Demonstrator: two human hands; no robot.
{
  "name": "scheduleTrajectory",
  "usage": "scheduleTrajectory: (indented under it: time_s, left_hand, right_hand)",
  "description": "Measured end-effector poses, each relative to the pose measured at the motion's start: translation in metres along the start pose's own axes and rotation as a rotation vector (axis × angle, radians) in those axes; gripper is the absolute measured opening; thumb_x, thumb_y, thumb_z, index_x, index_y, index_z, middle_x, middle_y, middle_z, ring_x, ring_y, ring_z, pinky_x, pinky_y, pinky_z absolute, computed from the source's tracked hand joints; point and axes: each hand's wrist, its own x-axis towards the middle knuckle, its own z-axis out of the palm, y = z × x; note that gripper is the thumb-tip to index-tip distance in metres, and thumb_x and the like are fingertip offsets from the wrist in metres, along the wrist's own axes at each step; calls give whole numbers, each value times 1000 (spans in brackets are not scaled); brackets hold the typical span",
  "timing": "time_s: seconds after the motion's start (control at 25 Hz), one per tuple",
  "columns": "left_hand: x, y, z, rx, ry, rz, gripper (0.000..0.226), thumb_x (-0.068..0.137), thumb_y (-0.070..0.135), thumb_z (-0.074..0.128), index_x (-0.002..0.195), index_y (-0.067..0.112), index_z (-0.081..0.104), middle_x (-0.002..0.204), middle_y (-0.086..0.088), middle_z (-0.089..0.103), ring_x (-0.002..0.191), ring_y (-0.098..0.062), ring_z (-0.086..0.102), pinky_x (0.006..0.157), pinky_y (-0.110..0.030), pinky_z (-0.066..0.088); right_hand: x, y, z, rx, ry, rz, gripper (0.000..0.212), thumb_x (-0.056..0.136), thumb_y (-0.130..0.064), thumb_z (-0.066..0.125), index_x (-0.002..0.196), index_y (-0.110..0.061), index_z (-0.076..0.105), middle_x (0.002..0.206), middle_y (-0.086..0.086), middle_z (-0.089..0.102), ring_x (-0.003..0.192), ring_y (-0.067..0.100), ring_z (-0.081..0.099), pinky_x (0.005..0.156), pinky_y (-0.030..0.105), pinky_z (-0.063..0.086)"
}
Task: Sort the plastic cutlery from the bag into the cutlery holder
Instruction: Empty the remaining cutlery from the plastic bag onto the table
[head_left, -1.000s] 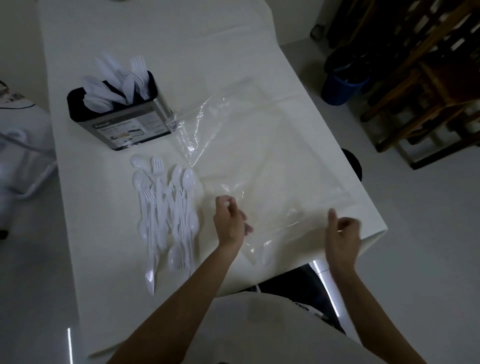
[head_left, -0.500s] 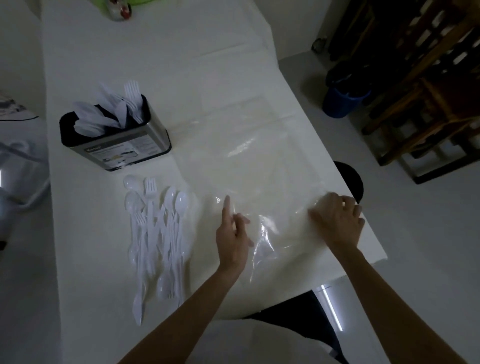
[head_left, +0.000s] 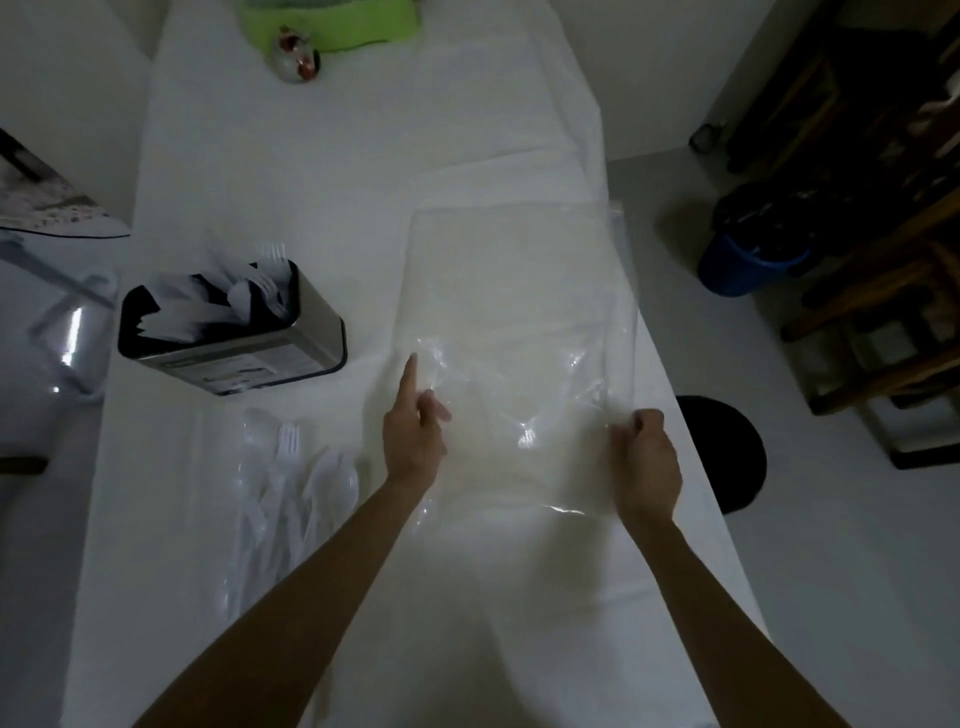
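Observation:
A clear plastic bag (head_left: 519, 291) lies flat and looks empty on the white table (head_left: 311, 182). My left hand (head_left: 415, 431) rests on the bag's near left part with its forefinger stretched out. At the bag's near right corner, my right hand (head_left: 644, 462) is closed on the plastic. A pile of white plastic spoons and forks (head_left: 291, 483) lies on the table left of my left hand. Behind the pile stands the black and metal cutlery holder (head_left: 228, 332), with white cutlery sticking out of it.
A green object (head_left: 332, 26) and a small round ornament (head_left: 296, 57) sit at the table's far end. The table's right edge runs just beside the bag. On the floor to the right are a black stool (head_left: 727, 452), a blue bin (head_left: 743, 265) and wooden furniture (head_left: 883, 260).
The bag has been spread out flat and shifted away from me. Both hands moved forward with it; my right hand went from the table's near edge to the bag's corner.

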Motion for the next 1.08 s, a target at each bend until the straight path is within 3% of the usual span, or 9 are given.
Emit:
scheduleTrajectory:
  time_s: [0.2, 0.28, 0.36, 0.44, 0.56, 0.68, 0.8, 0.92, 1.08]
  left_hand:
    - [87, 22, -9, -76, 91, -12, 52, 99, 22, 43, 147, 17, 26, 66, 2, 56, 34, -2, 46, 39, -24, 42]
    - [117, 37, -9, -121, 115, -101, 61, 95, 32, 49, 147, 13, 23, 76, -5, 58, 31, -2, 47, 32, -19, 39]
    - [134, 44, -8, -156, 104, -238, 63, 94, 28, 55, 146, 12, 24, 95, -13, 62, 29, -4, 50, 30, -17, 37]
    - [133, 40, -4, 9, 71, -318, 59, 91, 33, 55, 141, 13, 31, 110, -15, 63, 39, -15, 60, 41, -25, 49]
    - [111, 27, 2, 361, 23, -235, 50, 90, 42, 51, 128, 11, 40, 116, -19, 60, 85, -37, 67, 73, -46, 57]
    - [104, 32, 4, 493, 9, -177, 50, 94, 39, 47, 129, 6, 39, 120, -22, 57, 107, -39, 58, 83, -44, 48]
    - [96, 38, 1, 466, 7, -160, 54, 95, 38, 45, 133, 1, 36, 127, -22, 52, 114, -38, 54, 89, -45, 46]
    - [62, 27, -13, 418, 77, -55, 49, 93, 31, 49, 130, -1, 42, 129, -21, 46, 114, -38, 51, 95, -45, 44]
    - [-14, -3, -54, 320, 121, 71, 37, 93, 24, 52, 126, 7, 49, 111, -11, 51, 97, -23, 53, 85, -38, 50]
  right_hand:
    - [76, -67, 7, 8, -12, -169, 21, 95, -25, 49, 106, -8, 45, 96, 14, 63, 87, 35, 60, 69, 37, 42]
    - [108, -88, 12, 47, -6, -219, 21, 94, -24, 51, 106, -8, 45, 96, 13, 64, 88, 35, 61, 69, 36, 43]
    - [135, -104, 17, 62, 1, -239, 25, 94, -25, 53, 110, -7, 46, 100, 14, 65, 91, 34, 62, 70, 35, 44]
    - [152, -109, 23, 63, -13, -221, 30, 92, -25, 56, 114, -7, 45, 106, 16, 65, 97, 34, 62, 75, 37, 47]
    - [160, -102, 34, -46, -59, -176, 39, 90, -27, 58, 119, -5, 43, 119, 17, 55, 104, 36, 58, 77, 40, 47]
    - [159, -94, 35, -351, -8, -233, 52, 90, -37, 56, 124, -1, 39, 124, 19, 47, 111, 35, 51, 82, 44, 45]
    - [145, -88, 28, -454, 80, -334, 56, 91, -42, 51, 127, 0, 40, 126, 21, 44, 112, 37, 45, 84, 47, 42]
    - [104, -79, 20, -257, 139, -445, 51, 92, -37, 53, 126, -1, 46, 123, 22, 48, 111, 38, 46, 82, 49, 43]
    - [16, -58, 24, -14, 94, -470, 42, 92, -32, 54, 121, -3, 51, 119, 19, 52, 107, 36, 49, 82, 46, 44]
